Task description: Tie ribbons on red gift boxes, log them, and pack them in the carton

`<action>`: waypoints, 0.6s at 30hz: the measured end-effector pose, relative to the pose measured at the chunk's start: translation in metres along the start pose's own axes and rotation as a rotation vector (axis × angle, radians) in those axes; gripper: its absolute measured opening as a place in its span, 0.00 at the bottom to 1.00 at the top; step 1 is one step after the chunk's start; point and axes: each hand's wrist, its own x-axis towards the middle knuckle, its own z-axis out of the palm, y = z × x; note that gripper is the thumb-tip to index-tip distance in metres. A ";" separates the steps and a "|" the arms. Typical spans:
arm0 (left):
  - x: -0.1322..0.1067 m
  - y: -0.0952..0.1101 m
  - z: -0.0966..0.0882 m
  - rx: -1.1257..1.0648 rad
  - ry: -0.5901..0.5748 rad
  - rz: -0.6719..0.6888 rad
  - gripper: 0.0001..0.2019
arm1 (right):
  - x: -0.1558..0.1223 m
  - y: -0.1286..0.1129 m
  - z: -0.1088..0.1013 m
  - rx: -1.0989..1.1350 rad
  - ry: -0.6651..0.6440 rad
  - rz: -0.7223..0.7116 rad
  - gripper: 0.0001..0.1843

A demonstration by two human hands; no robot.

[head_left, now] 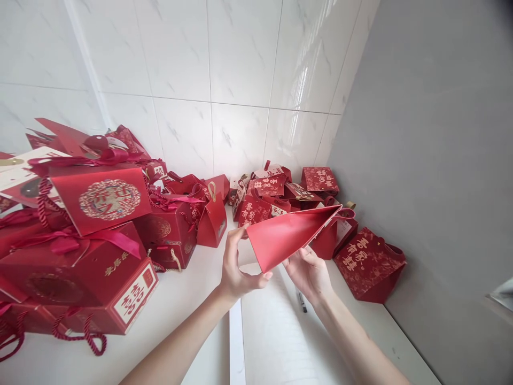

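Between my two hands a red gift box [286, 235] is held up above the table, tilted, its plain red side facing me and a ribbon loop at its far right end. My left hand [239, 267] grips the near left end, thumb below and fingers along the upper edge. My right hand [308, 274] holds the lower right side from beneath, its fingertips partly hidden by the box. Beneath my hands lies an open notebook [276, 331] with lined pages, and a black pen [301, 302] rests on it near my right wrist.
Large red gift boxes [116, 200] with ribbons and rope handles are stacked at the left. Several smaller red boxes [266, 187] crowd the back of the white table [192, 299]. One red box [371, 264] stands at the right edge by a grey wall [433, 160]. White tiles [240, 59] rise behind.
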 end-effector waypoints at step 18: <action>0.000 -0.003 0.000 -0.019 -0.012 -0.001 0.38 | -0.001 -0.004 0.003 0.005 0.015 -0.004 0.13</action>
